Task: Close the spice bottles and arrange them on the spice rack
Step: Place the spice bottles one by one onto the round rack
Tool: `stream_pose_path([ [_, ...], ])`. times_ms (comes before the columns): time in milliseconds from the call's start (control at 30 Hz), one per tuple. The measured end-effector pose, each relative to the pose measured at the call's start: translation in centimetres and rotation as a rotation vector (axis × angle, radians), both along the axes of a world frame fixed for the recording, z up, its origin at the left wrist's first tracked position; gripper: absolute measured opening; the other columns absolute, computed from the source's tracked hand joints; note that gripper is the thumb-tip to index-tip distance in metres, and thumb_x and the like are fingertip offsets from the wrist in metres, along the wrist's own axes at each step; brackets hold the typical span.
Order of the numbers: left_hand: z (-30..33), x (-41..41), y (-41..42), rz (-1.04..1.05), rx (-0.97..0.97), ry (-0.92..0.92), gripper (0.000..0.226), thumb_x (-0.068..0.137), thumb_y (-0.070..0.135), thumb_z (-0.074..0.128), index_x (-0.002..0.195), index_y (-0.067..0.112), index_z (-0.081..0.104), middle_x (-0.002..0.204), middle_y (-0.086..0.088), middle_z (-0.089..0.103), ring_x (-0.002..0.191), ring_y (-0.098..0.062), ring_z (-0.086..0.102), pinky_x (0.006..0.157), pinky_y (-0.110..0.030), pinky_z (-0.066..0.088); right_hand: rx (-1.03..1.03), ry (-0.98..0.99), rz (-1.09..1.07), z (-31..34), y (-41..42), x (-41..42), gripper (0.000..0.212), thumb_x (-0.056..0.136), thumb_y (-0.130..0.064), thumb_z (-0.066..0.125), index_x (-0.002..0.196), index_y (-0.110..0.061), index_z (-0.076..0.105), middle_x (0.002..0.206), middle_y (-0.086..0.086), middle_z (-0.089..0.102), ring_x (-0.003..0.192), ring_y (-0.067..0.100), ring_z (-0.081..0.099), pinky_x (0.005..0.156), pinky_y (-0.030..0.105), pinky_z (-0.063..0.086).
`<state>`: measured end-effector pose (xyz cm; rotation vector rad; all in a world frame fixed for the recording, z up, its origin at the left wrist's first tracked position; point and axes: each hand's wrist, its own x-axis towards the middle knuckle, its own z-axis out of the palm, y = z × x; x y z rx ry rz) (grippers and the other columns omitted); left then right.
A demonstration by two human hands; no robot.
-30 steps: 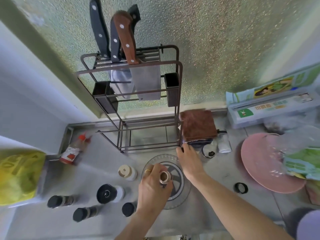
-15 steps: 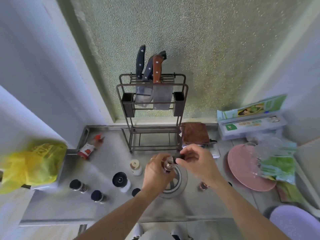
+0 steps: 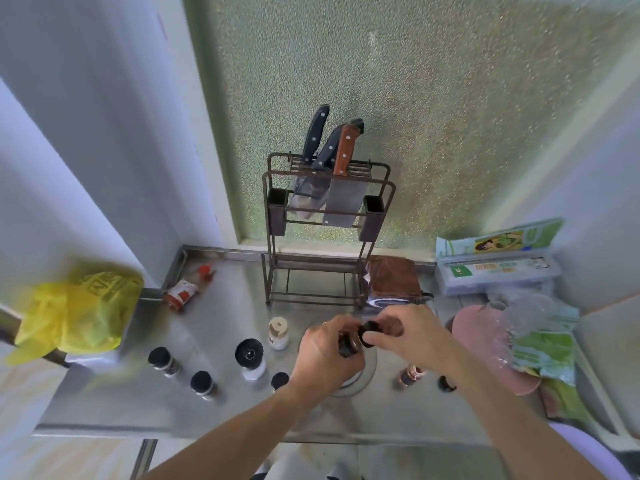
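Left hand point(image 3: 327, 355): fingers curled round a small spice bottle point(image 3: 346, 344), holding it above the round drain cover point(image 3: 360, 377) in the steel table point(image 3: 228, 313).
Right hand point(image 3: 414, 336): fingers and thumb pinch a black cap point(image 3: 370, 332) at the mouth of the held bottle; the cap sits tilted, and whether it is fully seated cannot be told.
Spice rack point(image 3: 327, 237): a dark wire frame standing at the back of the table against the frosted window; its lower shelf holds no bottles, and its top carries knives point(image 3: 341, 150) with their blades hanging down.
Black-capped bottles: two stand at the left front point(image 3: 162, 361) point(image 3: 202, 384), a third smaller one point(image 3: 280, 381) just left of the left wrist.
White bottle with black top point(image 3: 250, 358): upright, between those and the left hand.
Cream-capped bottle point(image 3: 278, 332): upright, just behind the white bottle.
Red-labelled bottle point(image 3: 181, 294): lying on its side near the table's back left corner.
Uncapped bottle point(image 3: 408, 374): stands under the right forearm, with a loose black ring cap point(image 3: 446, 384) just beside it.
Brown cloth point(image 3: 393, 280): folded, right of the rack.
Pink plate point(image 3: 485, 341): at the right, partly under clear and green bags.
Yellow bag point(image 3: 76, 310): at the left edge.
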<state>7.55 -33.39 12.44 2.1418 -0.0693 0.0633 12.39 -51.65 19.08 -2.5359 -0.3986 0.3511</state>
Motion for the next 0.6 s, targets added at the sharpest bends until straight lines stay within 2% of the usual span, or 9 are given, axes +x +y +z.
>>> stream_pose_path([
  [100,-0.1,-0.3,0.5,-0.021,0.013,-0.006,0.042,0.067,0.031,0.07,0.109,0.033,0.065,0.092,0.011,0.076,0.082,-0.006,0.072,0.077,-0.032,0.06,-0.077,0.049,-0.038,0.1,0.4,-0.3,0.04,0.073,-0.065,0.072,0.092,-0.029,0.072,0.073,-0.014,0.072,0.069,-0.001,0.068,0.07,0.024,0.057],
  [200,0.0,-0.5,0.8,-0.029,0.034,0.0,0.044,0.066,0.028,0.07,0.11,0.032,0.065,0.095,0.01,0.077,0.084,-0.008,0.072,0.078,-0.032,0.06,-0.037,0.173,0.066,0.4,0.2,-0.4,0.047,0.071,-0.051,0.079,0.113,-0.042,0.062,0.093,-0.015,0.071,0.078,-0.001,0.07,0.077,0.026,0.059],
  [233,0.0,-0.6,0.9,-0.029,0.045,0.0,0.044,0.066,0.027,0.07,0.109,0.031,0.065,0.096,0.009,0.077,0.084,-0.008,0.072,0.078,-0.032,0.06,-0.043,0.182,0.078,0.6,0.3,-0.5,0.042,0.072,-0.046,0.079,0.111,-0.041,0.063,0.093,-0.014,0.073,0.078,0.0,0.071,0.079,0.03,0.06],
  [300,0.0,-0.8,1.0,-0.04,0.066,-0.005,0.044,0.066,0.025,0.072,0.109,0.031,0.064,0.095,0.009,0.077,0.084,-0.009,0.072,0.078,-0.032,0.059,-0.078,0.189,0.051,0.6,0.6,-0.6,0.027,0.079,-0.051,0.072,0.097,-0.03,0.071,0.08,-0.009,0.076,0.071,0.003,0.071,0.079,0.036,0.061],
  [367,-0.1,-1.0,1.0,-0.048,0.072,-0.002,0.045,0.066,0.025,0.072,0.11,0.032,0.064,0.096,0.01,0.076,0.084,-0.007,0.071,0.078,-0.031,0.058,-0.115,0.208,0.02,0.5,1.0,-0.8,0.046,0.087,-0.063,0.058,0.084,-0.02,0.073,0.068,-0.005,0.075,0.063,0.007,0.071,0.078,0.037,0.061],
  [433,-0.2,-1.2,1.1,-0.046,0.069,0.0,0.045,0.066,0.027,0.071,0.11,0.033,0.064,0.096,0.011,0.076,0.085,-0.007,0.07,0.078,-0.031,0.058,-0.132,0.192,0.007,0.5,1.1,-1.0,0.047,0.086,-0.07,0.053,0.093,-0.027,0.071,0.071,-0.008,0.072,0.067,0.005,0.069,0.075,0.031,0.058],
  [500,-0.2,-1.2,1.1,-0.044,0.065,0.005,0.043,0.066,0.029,0.071,0.109,0.032,0.064,0.094,0.011,0.076,0.083,-0.008,0.07,0.077,-0.032,0.058,-0.109,0.189,0.027,0.6,0.9,-1.2,0.038,0.081,-0.063,0.066,0.111,-0.039,0.062,0.082,-0.012,0.07,0.075,0.002,0.068,0.074,0.025,0.055],
  [533,-0.2,-1.2,1.1,-0.044,0.064,0.008,0.043,0.066,0.03,0.071,0.109,0.032,0.064,0.094,0.011,0.075,0.082,-0.008,0.07,0.077,-0.032,0.058,-0.096,0.19,0.042,0.6,0.9,-1.4,0.036,0.081,-0.058,0.07,0.109,-0.037,0.063,0.082,-0.011,0.072,0.074,0.002,0.069,0.076,0.027,0.057],
  [600,-0.3,-1.3,1.1,-0.062,0.068,0.015,0.044,0.067,0.029,0.072,0.109,0.033,0.063,0.095,0.012,0.076,0.084,-0.006,0.07,0.079,-0.031,0.059,-0.109,0.204,0.017,0.6,1.1,-1.7,0.037,0.089,-0.058,0.06,0.094,-0.023,0.07,0.073,-0.004,0.075,0.066,0.006,0.071,0.079,0.035,0.06],
])
